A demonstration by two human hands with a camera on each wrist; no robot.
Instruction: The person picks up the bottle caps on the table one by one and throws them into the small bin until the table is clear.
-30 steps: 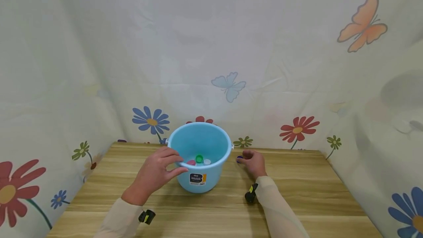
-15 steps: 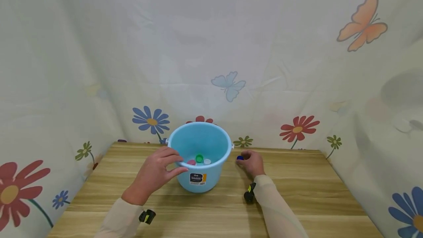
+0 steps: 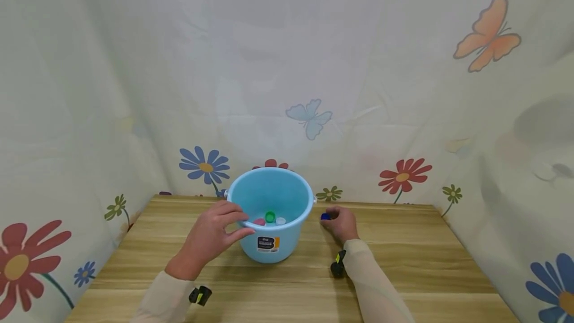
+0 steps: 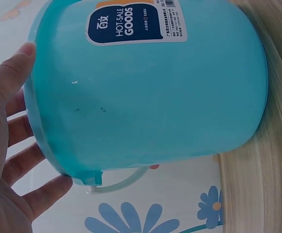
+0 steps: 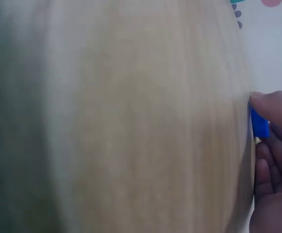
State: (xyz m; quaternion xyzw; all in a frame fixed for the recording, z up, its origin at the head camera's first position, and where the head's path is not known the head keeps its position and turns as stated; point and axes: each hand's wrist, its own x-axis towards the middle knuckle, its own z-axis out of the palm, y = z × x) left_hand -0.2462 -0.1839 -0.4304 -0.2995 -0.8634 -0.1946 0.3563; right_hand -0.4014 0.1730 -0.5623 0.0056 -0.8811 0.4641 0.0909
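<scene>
A light blue bucket (image 3: 269, 243) stands upright on the table. My left hand (image 3: 214, 233) holds its near left rim, the thumb on the outer side and the fingers over the edge; the left wrist view shows the thumb against the bucket wall (image 4: 155, 107). Inside, at the bottom, lie a green bottle cap (image 3: 270, 217), a white cap (image 3: 280, 221) and a pink piece (image 3: 259, 222), partly hidden by the rim. To the right of the bucket, my right hand (image 3: 342, 224) pinches a small blue bottle cap (image 3: 325, 217) at the tabletop, seen also as a blue edge (image 5: 260, 124) in the right wrist view.
The wooden table (image 3: 403, 263) extends around the bucket and ends at a flower-printed curtain (image 3: 358, 163) behind. A pale handle (image 4: 124, 183) hangs on the bucket's far side in the left wrist view. Both wrists carry a small black camera mount (image 3: 200, 295).
The blue cap shows more between the right fingers than a second ago, and the right hand has shifted slightly left. The left hand and the bucket stay in place.
</scene>
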